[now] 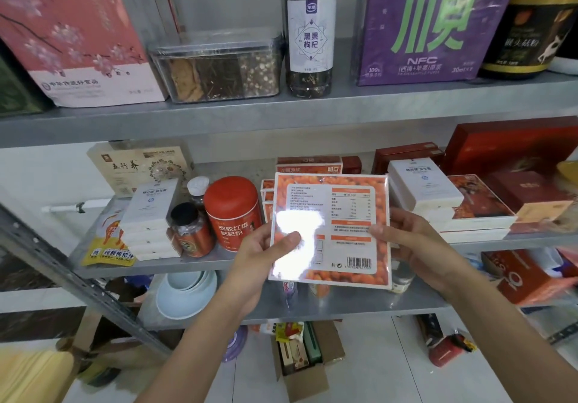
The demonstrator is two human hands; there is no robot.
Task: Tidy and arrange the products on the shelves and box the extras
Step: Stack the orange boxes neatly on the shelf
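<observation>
A flat orange box (337, 211) wrapped in shiny film is held upright in front of the middle shelf (219, 261), its printed back with a barcode facing me. My left hand (266, 255) grips its lower left edge, thumb on the face. My right hand (403, 240) grips its right edge. Behind it more orange boxes (309, 164) stand on the shelf. A red jar (233, 211) and a small dark-lidded bottle (189, 230) sit to the left, beside a stack of white boxes (150, 221).
White boxes (422, 186) and red gift boxes (513, 146) fill the shelf's right side. The upper shelf holds a pink box (72, 33), a clear container (219, 64), a tall bottle (309, 30) and a purple box (428, 24). An open cardboard box (300, 362) stands on the floor below.
</observation>
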